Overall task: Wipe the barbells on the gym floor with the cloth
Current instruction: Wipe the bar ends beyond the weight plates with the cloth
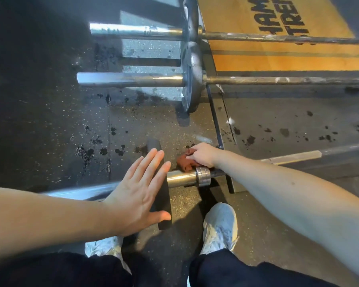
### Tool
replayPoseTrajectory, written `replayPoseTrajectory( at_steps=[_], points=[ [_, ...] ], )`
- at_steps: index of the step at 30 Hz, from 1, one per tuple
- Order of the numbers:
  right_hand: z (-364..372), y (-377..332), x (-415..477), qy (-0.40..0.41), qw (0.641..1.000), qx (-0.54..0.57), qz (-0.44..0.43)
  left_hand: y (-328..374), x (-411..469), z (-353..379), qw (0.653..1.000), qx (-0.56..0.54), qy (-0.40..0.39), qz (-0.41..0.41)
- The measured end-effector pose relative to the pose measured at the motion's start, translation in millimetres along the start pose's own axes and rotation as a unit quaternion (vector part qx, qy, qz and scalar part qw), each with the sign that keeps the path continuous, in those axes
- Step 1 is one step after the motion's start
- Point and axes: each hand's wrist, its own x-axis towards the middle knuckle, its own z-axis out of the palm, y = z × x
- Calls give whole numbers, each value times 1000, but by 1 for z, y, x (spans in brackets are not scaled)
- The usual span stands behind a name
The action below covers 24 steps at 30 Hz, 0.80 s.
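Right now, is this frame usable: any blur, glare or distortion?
Head view: sharp on the right hand and cloth; near bar smears beside the left hand; sun patch glares on the floor; wide lens bends the far bars.

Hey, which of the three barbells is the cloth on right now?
The nearest barbell, by the feet: the right hand holds the brown cloth on it beside its collar. The middle barbell and far barbell lie untouched.

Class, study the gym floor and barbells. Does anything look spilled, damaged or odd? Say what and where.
Dark blotches speckle the floor left of the nearest barbell and beyond its shaft, like splashes or pitted rubber; which, I cannot tell. The two far bars look patchy and worn along their shafts.
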Motion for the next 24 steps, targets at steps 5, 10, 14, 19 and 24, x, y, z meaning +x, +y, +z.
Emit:
replayPoseTrajectory(
  at_steps=[5, 10, 14, 19, 24],
  points=[
    [0, 7, -5, -27, 999, -22, -19, 4, -3, 3, 1000, -2, -10, 12],
    [12, 28, -41, 106, 980, 13, -165, -7, 14, -4, 998, -11, -67, 4],
    [45, 56, -63, 245, 931, -39, -268, -24, 32, -17, 992, -23, -122, -20],
    [73, 82, -65, 306, 892, -85, -321, -57, 62, -32, 984, -65, -161, -43],
    [74, 76, -60, 311, 891, -93, -318, -96, 80, -41, 980, -138, -125, -73]
  ],
)
